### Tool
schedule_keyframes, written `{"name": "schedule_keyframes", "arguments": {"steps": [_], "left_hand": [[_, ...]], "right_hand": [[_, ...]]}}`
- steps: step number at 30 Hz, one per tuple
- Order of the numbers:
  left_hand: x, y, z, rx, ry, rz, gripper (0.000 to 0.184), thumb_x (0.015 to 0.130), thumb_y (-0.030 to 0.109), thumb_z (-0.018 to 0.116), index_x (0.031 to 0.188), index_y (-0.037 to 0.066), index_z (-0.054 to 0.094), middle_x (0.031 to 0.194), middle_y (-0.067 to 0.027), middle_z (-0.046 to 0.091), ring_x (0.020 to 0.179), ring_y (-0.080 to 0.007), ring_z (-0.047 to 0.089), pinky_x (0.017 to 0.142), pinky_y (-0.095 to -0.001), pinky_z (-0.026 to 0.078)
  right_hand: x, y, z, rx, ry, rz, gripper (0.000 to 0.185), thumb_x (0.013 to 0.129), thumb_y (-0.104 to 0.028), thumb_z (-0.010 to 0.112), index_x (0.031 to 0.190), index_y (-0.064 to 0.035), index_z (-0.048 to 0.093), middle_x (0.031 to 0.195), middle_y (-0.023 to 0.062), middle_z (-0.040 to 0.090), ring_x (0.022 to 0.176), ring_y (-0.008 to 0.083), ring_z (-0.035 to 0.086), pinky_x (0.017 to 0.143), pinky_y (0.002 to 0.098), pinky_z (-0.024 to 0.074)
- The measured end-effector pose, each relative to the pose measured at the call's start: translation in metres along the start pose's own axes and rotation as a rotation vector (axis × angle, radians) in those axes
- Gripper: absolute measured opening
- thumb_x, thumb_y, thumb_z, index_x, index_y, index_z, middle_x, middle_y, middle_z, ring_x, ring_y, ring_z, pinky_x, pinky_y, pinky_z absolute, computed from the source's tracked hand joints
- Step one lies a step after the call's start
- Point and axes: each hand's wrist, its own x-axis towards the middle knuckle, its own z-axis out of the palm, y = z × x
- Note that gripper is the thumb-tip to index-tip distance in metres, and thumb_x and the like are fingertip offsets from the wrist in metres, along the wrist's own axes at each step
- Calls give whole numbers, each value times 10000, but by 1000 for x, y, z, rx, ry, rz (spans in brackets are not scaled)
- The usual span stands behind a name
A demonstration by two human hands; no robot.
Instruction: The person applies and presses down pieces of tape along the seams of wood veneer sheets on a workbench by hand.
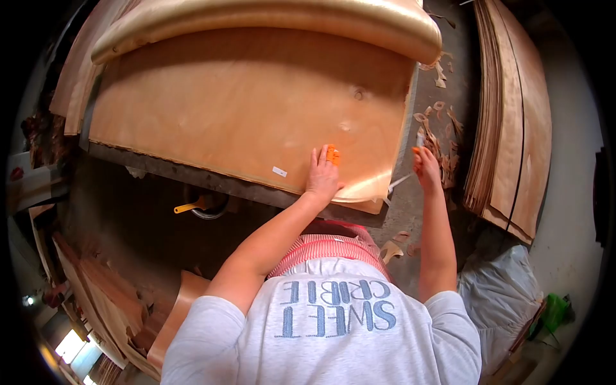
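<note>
My left hand (323, 176) lies flat on a thin wood veneer sheet (244, 102), near its front right corner. Its fingers are stretched out, and orange covers (333, 154) appear to sit on two of them. Just left of the hand, a small white label (279, 171) rests on the sheet. By the corner under my left hand, the veneer edge is slightly lifted and catches light. My right hand (427, 168) is off the sheet's right side, its fingers closed. Orange shows at its fingertips, with a small whitish thing above them that I cannot make out.
A large veneer roll (269, 22) lies across the sheet's far side. To the right stands a tall veneer stack (507, 122). Veneer scraps (443, 138) litter the floor. A yellow-handled tool (190, 207) sits below the front edge; a plastic-covered bundle (500, 301) is at lower right.
</note>
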Motion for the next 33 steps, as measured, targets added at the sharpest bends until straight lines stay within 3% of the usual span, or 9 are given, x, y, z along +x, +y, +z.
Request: {"name": "schedule_keyframes", "arguments": {"steps": [5,9,15,19,22,24,29,31,33], "left_hand": [[-2,-3,7,-29,28,14,861,714,542,596,1334,4,337,1383,-158,335,1337,-280,195,1053,-549,104],[-2,-5,10,-65,40,41,843,708,532,606,1334,29,348,1398,-160,310,1340,-284,189,1039,-561,134],[-20,-31,1,-265,91,175,775,729,472,629,1305,18,377,1374,-169,332,1333,-285,199,1042,-528,173],[-19,-51,11,-412,330,182,759,752,492,602,1296,8,385,1369,-169,341,1331,-288,196,1057,-479,178],[-8,-59,-24,-157,-177,227,755,769,528,562,1289,8,396,1366,-172,346,1318,-295,221,1058,-465,179],[-8,-68,-3,-131,-56,366,737,772,550,541,1263,9,448,1343,-172,389,1328,-261,226,1064,-456,176],[-36,-106,6,-560,291,268,636,807,439,559,1252,4,428,1304,-189,409,1224,-319,353,1013,-422,279],[-81,-140,9,-658,262,204,552,823,353,568,1242,19,438,1280,-189,428,1186,-340,392,981,-393,330],[-144,-172,18,-801,471,132,502,823,308,572,1230,38,456,1279,-182,431,1149,-348,426,962,-384,356]], "right_hand": [[-71,35,-98,931,74,-366,189,936,-193,450,997,-34,532,600,-38,356,540,66,344,477,182,302],[-128,27,-178,913,457,-518,187,931,-213,465,1000,-49,524,578,-24,304,532,71,332,444,190,298],[-206,-39,-216,274,756,-808,190,928,-215,482,918,-56,587,587,-25,429,485,44,342,412,178,263],[-225,-47,-163,-8,725,-681,152,921,-215,504,919,-77,570,609,-25,448,508,42,365,430,189,277],[-236,-27,-105,-122,663,-582,171,920,-235,509,954,-85,585,624,-52,434,518,16,342,430,168,242],[-248,1,-81,-143,588,-490,174,920,-238,508,965,-87,581,620,-69,404,488,2,306,405,159,205],[-297,60,-9,-271,485,-283,182,903,-263,534,947,-95,589,625,-60,455,482,-1,340,403,157,228],[-304,87,-9,-251,350,-194,189,896,-247,533,955,-76,591,627,-54,455,487,3,352,405,154,236],[-308,101,16,-219,293,-149,195,892,-220,523,966,-53,591,629,-47,456,497,10,365,419,155,252]]}}
